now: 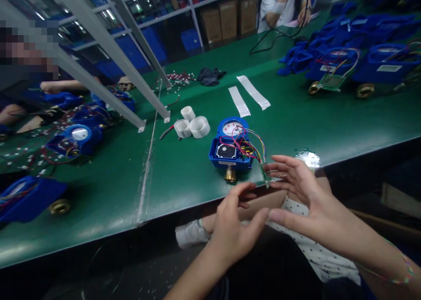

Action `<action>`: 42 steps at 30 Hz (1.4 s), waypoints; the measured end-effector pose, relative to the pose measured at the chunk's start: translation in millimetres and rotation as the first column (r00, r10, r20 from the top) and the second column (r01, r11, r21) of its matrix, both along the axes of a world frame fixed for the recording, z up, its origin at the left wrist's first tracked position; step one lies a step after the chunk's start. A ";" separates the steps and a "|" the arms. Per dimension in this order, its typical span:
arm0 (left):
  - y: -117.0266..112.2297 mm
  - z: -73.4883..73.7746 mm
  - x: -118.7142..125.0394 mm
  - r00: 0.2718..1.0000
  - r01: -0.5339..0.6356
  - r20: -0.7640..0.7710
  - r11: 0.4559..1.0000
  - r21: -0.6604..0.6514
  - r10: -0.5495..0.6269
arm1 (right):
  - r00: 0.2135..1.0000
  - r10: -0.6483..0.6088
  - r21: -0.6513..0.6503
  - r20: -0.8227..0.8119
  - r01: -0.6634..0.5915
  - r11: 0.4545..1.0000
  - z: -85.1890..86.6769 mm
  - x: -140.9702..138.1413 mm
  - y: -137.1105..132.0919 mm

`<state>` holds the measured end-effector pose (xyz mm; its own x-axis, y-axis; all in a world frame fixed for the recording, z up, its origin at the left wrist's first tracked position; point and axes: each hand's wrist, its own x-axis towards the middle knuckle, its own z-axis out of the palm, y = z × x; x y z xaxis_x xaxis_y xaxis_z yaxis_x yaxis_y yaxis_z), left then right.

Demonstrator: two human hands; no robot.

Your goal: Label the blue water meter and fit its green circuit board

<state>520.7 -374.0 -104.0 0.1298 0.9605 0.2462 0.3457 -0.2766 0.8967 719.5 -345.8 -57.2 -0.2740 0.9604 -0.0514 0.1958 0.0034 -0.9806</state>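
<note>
An open blue water meter (231,146) with a white dial, brass fitting and coloured wires lies on the green table (184,177) near its front edge. The wires run to a small green circuit board (265,173) hanging at the edge. My right hand (305,194) hovers beside the board, fingers spread, fingertips close to it; whether they touch it I cannot tell. My left hand (235,230) is below the table edge, fingers apart, holding nothing.
Three white tape rolls (192,124) and two white label strips (248,96) lie behind the meter. More blue meters sit at the left (77,140) and far right (384,65). A grey frame strut (108,58) slants across. Other people work at the left and back.
</note>
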 end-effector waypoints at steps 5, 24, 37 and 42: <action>10.9 0.5 19.2 0.928 -0.017 0.362 0.981 -0.191 0.086 | 1.000 0.013 -0.016 0.007 -0.013 1.000 6.6 -14.9 -11.2; 7.8 19.2 -6.9 0.940 -0.187 0.270 0.976 -0.111 0.210 | 0.931 -0.138 0.690 0.339 -0.146 0.709 29.9 -52.2 24.4; 13.2 26.2 -23.1 0.947 -0.128 0.272 0.977 -0.172 0.172 | 0.923 0.001 0.659 0.384 -0.275 0.700 29.3 -56.0 45.3; 21.6 24.5 -25.4 0.821 -0.027 0.534 0.947 -0.319 0.203 | 0.940 -0.066 0.741 0.335 -0.220 0.634 18.6 -42.6 42.1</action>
